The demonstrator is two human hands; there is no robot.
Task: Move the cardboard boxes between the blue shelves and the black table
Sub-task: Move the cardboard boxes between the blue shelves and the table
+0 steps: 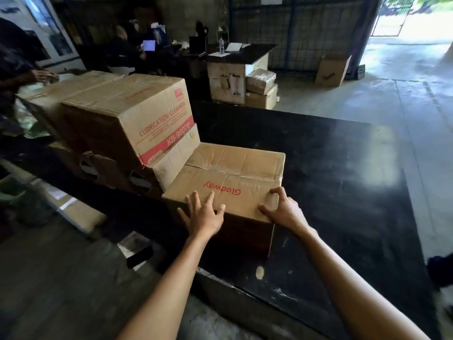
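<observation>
A cardboard box marked "Glodway" [235, 173] stands on the black table [343, 192] near its left edge. My left hand [203, 214] lies with spread fingers on the box's near top edge. My right hand [282, 207] rests on the near right corner of the top, fingers bent over the edge. Behind it to the left, a larger box marked "LUBRICATION CLEANER" [137, 111] sits on top of another box [176, 155]. More boxes [61, 92] stretch away to the left behind it.
Another person's hand [41, 76] touches the far boxes at the left. A second black-topped table [245, 54] with a bottle stands at the back, boxes [261, 89] stacked beside it. One open box [332, 69] sits on the concrete floor near the bright doorway.
</observation>
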